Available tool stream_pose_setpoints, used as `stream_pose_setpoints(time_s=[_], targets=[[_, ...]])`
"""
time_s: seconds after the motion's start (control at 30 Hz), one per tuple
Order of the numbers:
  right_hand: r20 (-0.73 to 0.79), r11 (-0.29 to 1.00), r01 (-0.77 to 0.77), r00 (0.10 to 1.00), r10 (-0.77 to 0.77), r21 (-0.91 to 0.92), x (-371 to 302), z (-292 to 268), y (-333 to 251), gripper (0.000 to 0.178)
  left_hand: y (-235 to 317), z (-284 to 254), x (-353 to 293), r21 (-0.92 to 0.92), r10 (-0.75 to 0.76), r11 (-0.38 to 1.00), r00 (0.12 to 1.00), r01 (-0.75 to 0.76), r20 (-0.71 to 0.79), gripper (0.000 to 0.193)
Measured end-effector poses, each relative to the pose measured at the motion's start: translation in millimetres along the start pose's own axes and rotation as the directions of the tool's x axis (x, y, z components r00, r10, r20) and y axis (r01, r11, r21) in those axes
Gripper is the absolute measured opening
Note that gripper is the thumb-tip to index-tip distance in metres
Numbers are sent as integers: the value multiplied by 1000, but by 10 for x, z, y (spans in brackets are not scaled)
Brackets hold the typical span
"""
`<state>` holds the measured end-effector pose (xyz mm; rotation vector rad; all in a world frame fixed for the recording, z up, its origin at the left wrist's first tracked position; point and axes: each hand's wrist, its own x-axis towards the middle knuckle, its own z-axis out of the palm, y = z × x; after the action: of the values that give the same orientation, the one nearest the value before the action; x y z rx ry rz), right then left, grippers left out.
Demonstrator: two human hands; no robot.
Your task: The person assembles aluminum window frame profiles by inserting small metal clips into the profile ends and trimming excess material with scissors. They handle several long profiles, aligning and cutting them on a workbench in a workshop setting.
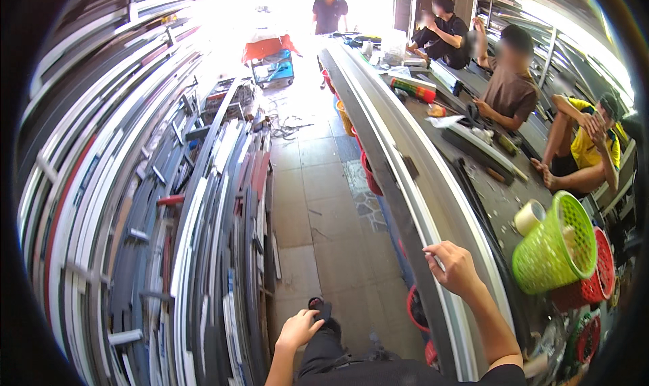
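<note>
My right hand (449, 268) is closed in a pinch around a slim, pale, pen-like stick (438, 261); its exact kind is too small to make out. Beneath that hand runs a long white metal profile (422, 217), lying lengthwise on the workbench (365, 119) to my right. A small dark piece (410, 166) sits on the profile farther along. Low in the view, over my thigh, my left hand (299, 328) hangs with its fingers loosely bent and apart, holding nothing.
Racks of long metal profiles (88, 203) line the left side. On the right are a green basket (554, 244), red baskets (605, 264) and a tape roll (529, 217). People sit along the bench's far side; one person (330, 11) stands ahead near a cart (272, 65).
</note>
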<state>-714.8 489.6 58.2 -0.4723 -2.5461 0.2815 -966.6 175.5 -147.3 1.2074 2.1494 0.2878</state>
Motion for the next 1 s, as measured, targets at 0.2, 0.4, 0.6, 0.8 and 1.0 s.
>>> stream_pose_setpoints(time_s=[0.2, 0.4, 0.6, 0.8, 1.0], targets=[[-19, 999, -50, 999, 50, -2, 1817, 733, 542, 12, -716, -1353, 1851, 186, -187, 973, 936, 135, 297, 72], [-54, 963, -266, 963, 264, -42, 3213, 988, 1441, 12, -681, -2967, 3859, 257, 212, 940, 975, -223, 71, 59], [17, 926, -330, 941, 338, -184, 4620, 1502, 2863, 9, -452, -3860, 6060, 333, 227, 908, 966, -256, 124, 58], [55, 904, -415, 905, 422, -99, 6679, 2077, 4060, 15, -267, -4866, 7688, -41, 273, 961, 920, -273, 283, 53], [85, 916, -327, 931, 354, -234, 8891, 2995, 5096, 23, -1155, -6043, 9260, 34, 81, 996, 984, -88, 161, 60]])
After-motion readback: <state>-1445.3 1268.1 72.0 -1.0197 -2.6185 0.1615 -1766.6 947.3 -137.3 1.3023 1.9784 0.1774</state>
